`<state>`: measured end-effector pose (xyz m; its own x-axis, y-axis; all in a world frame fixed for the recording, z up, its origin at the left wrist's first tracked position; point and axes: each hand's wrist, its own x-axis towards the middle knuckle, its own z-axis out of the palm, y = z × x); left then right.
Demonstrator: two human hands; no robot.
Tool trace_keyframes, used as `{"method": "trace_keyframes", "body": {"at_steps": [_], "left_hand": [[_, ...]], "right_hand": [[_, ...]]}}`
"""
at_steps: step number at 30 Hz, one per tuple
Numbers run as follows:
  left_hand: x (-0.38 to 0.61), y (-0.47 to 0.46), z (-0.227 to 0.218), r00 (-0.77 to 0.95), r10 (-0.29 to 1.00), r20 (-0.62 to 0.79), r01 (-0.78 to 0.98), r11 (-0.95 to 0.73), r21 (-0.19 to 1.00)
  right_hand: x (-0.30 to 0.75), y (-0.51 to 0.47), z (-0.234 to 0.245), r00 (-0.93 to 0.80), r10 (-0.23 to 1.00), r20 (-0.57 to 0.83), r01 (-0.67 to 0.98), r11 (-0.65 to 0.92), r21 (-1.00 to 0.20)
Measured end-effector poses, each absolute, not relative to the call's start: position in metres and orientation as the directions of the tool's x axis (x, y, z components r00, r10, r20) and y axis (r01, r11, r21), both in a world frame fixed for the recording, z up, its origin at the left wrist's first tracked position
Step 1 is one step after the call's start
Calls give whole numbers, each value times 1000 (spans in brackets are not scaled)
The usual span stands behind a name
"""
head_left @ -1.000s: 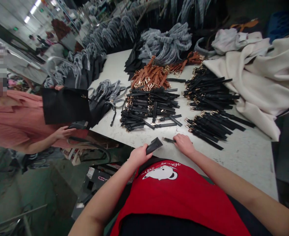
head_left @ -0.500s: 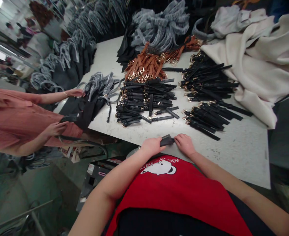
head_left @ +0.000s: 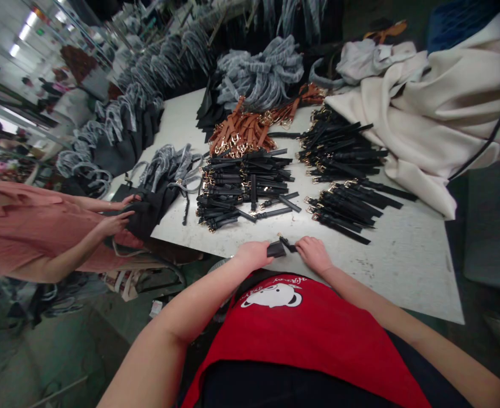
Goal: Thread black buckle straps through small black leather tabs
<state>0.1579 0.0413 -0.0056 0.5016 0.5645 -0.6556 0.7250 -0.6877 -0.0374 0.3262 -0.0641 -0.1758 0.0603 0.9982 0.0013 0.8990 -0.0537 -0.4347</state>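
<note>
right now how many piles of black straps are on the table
3: the middle pile, the upper right pile beside the cream cloth, and the lower right pile. Others could be hidden under the cloth.

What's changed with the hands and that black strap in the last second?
The left hand has carried the short black strap rightward to the right hand, and both now meet on it. The co-worker's hand has shifted the black bag toward the table. The black straps and tan straps stayed put.
</note>
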Motion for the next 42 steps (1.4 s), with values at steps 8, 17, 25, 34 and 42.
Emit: {"method": "trace_keyframes", "body": {"at_steps": [8, 17, 25, 34, 42], "left_hand": [[159, 34, -4, 531, 563, -633, 719, -695, -15], [163, 45, -5, 525, 550, -649, 716, -698, -12], [135, 59, -8, 485, 590, -646, 765, -643, -13], [76, 56, -1, 364, 723, -588, 894, -448, 3], [64, 57, 2, 293, 774, -562, 944, -328, 40]], "right_hand": [[327, -65, -171, 46, 999, -4, 898, -43, -438], [322, -61, -171, 21, 999, -37, 897, -35, -440], [318, -62, -173, 37, 999, -17, 912, -40, -408], [389, -81, -183, 334, 939, 86, 924, -308, -229], [362, 0, -152, 98, 981, 166, 934, -33, -355]]}}
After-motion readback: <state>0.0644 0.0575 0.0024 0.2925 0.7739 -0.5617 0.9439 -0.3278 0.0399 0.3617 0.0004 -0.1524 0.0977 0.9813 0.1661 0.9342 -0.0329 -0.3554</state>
